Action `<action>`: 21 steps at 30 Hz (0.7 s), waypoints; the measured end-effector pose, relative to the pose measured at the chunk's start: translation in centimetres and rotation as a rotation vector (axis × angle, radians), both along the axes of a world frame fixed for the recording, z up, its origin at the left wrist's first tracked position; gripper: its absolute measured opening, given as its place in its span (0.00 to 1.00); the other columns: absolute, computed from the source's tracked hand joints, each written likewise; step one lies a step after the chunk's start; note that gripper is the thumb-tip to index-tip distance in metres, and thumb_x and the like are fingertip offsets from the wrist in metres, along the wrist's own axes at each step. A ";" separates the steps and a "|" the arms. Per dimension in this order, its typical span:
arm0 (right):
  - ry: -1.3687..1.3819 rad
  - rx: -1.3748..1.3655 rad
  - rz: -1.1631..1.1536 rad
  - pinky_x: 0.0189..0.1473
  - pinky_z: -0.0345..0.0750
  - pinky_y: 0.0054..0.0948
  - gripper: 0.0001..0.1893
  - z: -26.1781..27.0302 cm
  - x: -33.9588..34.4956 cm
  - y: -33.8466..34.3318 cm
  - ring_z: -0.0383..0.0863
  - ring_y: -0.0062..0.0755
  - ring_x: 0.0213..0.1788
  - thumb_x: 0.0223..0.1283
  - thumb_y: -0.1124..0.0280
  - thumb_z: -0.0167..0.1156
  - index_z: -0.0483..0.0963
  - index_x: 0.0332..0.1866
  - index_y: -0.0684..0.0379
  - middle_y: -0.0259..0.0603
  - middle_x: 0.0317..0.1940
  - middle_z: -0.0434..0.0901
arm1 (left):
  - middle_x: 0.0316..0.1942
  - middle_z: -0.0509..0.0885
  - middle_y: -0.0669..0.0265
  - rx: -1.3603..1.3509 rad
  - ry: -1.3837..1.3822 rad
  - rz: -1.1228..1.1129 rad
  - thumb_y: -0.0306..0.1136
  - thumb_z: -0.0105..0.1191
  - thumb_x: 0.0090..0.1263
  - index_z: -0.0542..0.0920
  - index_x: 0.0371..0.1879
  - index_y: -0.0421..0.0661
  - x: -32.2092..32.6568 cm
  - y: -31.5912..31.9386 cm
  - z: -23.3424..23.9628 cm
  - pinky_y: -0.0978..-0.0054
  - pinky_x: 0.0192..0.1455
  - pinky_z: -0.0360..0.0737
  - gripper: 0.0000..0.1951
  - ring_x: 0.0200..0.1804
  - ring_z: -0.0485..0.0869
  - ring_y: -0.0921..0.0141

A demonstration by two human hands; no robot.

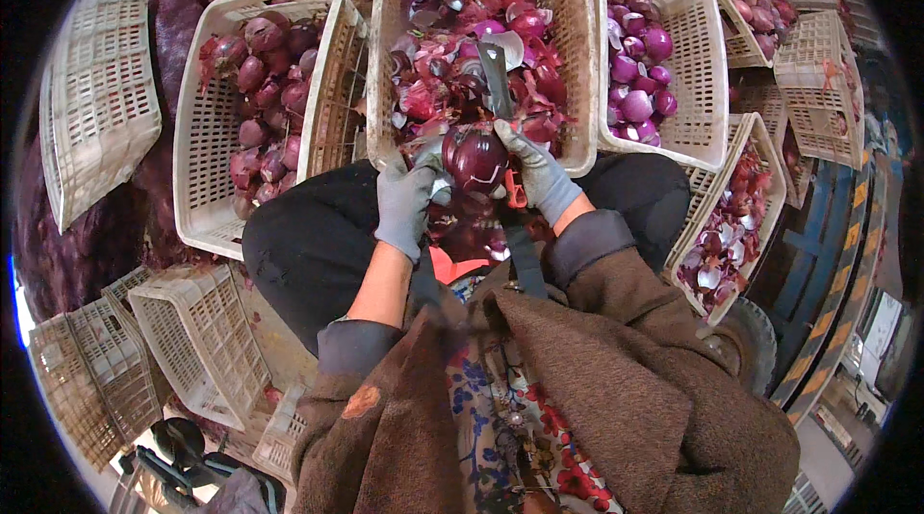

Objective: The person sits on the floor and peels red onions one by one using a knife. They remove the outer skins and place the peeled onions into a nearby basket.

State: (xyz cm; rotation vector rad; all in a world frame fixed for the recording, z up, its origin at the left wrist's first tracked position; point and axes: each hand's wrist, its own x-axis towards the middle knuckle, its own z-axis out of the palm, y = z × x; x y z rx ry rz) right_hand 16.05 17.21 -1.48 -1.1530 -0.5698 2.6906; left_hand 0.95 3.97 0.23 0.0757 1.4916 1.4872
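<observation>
A large dark red onion [474, 159] is between my gloved hands, over the near end of the middle crate. My left hand [408, 195] grips its left side; a pale scrap, apparently skin, shows by those fingers. A knife with a red handle [515, 189] is in my right hand [540, 169], its blade [494, 77] pointing away from me. My right thumb lies at the onion's upper right edge. Below the blade, the middle plastic crate [373, 66] holds loose onion skins [426, 99] and some onions. Gloves hide part of the knife handle.
On the left stands a crate [188, 131] of unpeeled onions [271, 95]. Shiny purple peeled onions [639, 106] fill part of the right crate [693, 73]. Farther right, a crate [765, 203] holds skins. Stacked crates [202, 341] stand at lower left, full mesh sacks [79, 254] behind.
</observation>
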 end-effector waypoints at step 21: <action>0.252 0.090 -0.021 0.58 0.80 0.33 0.20 3.6 -0.8 -0.8 0.82 0.26 0.54 0.67 0.58 0.61 0.75 0.59 0.57 0.35 0.52 0.82 | 0.46 0.81 0.57 -0.159 1.295 -0.572 0.25 0.53 0.60 0.75 0.66 0.56 -0.8 -0.2 5.7 0.63 0.54 0.77 0.30 0.49 0.80 0.55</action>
